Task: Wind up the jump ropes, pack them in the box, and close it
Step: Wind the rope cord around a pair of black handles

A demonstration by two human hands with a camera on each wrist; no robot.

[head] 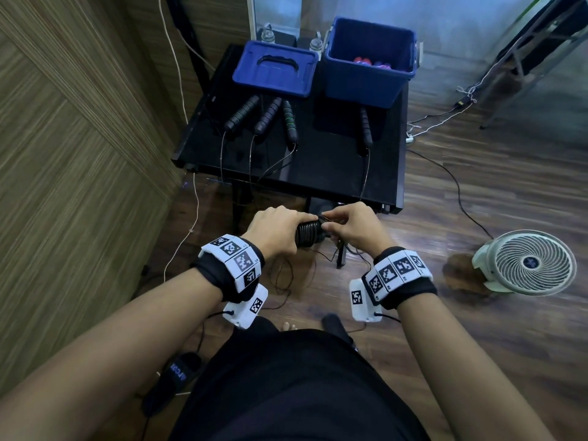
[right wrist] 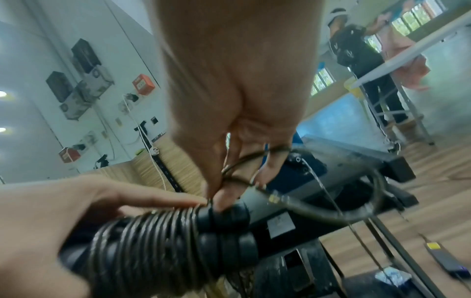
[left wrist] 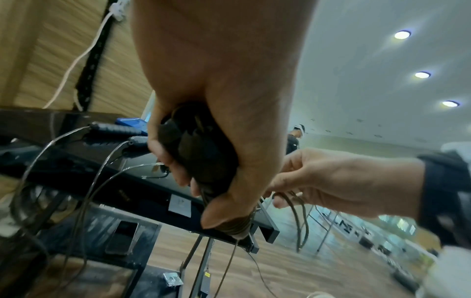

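My left hand [head: 276, 229] grips a pair of black jump-rope handles [head: 307, 233] held side by side, with thin black cord wound in many turns round them [right wrist: 153, 238]. My right hand [head: 353, 227] pinches the loose end of that cord [right wrist: 244, 167] at the handles' tip, in front of the table edge. Several more jump-rope handles [head: 270, 117] lie on the black table [head: 334, 167], their cords hanging over its front edge. The open blue box [head: 369, 62] stands at the back right with red and purple things inside. Its blue lid [head: 275, 68] lies to the left.
A wood-panelled wall [head: 79, 138] runs close on the left. A white floor fan [head: 528, 262] stands on the wooden floor at the right. Cables trail over the floor [head: 451, 183]. A black slipper [head: 173, 380] lies near my feet. Another person stands far off [right wrist: 356, 50].
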